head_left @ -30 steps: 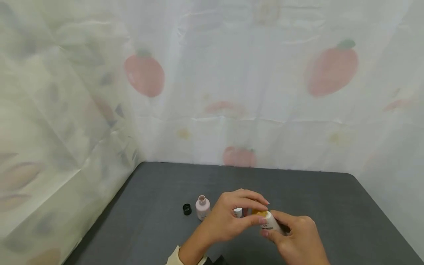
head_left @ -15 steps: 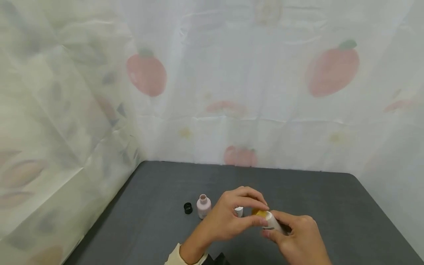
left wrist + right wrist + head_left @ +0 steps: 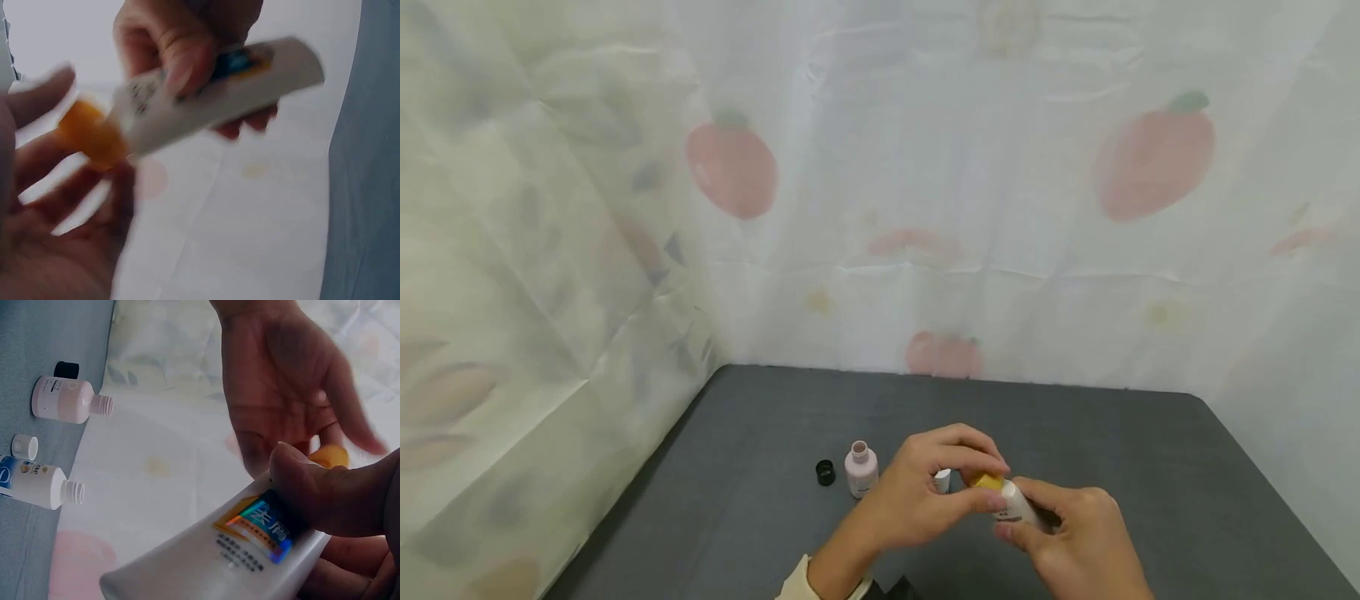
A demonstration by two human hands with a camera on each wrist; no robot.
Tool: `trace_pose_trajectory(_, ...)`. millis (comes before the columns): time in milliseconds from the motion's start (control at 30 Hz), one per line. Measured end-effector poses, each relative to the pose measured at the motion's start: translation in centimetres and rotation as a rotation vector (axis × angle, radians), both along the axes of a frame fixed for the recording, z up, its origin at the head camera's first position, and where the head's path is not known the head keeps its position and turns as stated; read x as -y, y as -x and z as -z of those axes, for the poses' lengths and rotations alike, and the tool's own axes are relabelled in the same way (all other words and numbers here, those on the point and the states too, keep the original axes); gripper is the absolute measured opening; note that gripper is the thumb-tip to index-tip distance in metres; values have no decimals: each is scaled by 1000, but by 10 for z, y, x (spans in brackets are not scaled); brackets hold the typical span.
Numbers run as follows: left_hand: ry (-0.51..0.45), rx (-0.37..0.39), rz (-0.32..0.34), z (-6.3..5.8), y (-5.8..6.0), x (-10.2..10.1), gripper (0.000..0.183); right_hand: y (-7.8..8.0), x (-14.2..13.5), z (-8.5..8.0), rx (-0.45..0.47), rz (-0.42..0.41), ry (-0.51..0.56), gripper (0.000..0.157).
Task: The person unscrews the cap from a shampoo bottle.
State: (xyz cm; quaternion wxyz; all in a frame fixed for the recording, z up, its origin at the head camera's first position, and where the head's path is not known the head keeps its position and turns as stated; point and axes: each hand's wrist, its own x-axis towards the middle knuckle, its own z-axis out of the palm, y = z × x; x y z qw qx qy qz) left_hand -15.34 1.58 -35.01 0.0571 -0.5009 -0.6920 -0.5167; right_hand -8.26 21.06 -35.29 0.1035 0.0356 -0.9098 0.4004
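Note:
My right hand (image 3: 1078, 533) grips a white shampoo bottle (image 3: 1017, 507) between thumb and fingers, tilted so its top points toward my left hand (image 3: 925, 492). A blue and orange label (image 3: 265, 525) shows beside the right thumb. The yellow cap (image 3: 94, 134) is at the bottle's neck end, blurred in the left wrist view. Fingertips of the left hand touch the cap's underside there, while the left thumb (image 3: 47, 97) stands away from it. From the right wrist view, the cap (image 3: 330, 456) is partly hidden behind the right thumb.
An uncapped pink bottle (image 3: 861, 473) stands on the dark table (image 3: 760, 533), with a black cap (image 3: 825, 472) beside it. Another uncapped white bottle (image 3: 39, 482) and a white cap (image 3: 25, 447) are nearby, mostly behind the left hand in the head view. Printed white sheeting (image 3: 1000, 167) surrounds the table.
The yellow cap and the bottle have turned slightly between my hands, so the print on the bottle shows differently. Both hands keep nearly the same place; the bottles on the table have not moved.

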Motion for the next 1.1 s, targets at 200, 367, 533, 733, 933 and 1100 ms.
trace_pose_trajectory(200,79,21,-35,-1,2,7,28,3,-1,1,33,-3,-29,39)
trace_pose_trajectory(367,-28,-71,-29,1,4,1,24,2,-1,4,-33,-46,-49,37)
trace_pose_trajectory(533,73,-23,38,-3,4,7,32,3,-4,3,-1,-55,-39,32)
trace_pose_trajectory(733,146,-64,6,-8,5,9,28,3,-6,6,15,-126,-65,25)
trace_pose_trajectory(933,-25,-141,-85,1,1,-4,16,1,-4,11,-98,-170,-102,30)
trace_pose_trajectory(1100,39,-104,-73,1,-3,0,17,2,-5,6,-34,-165,-29,30)
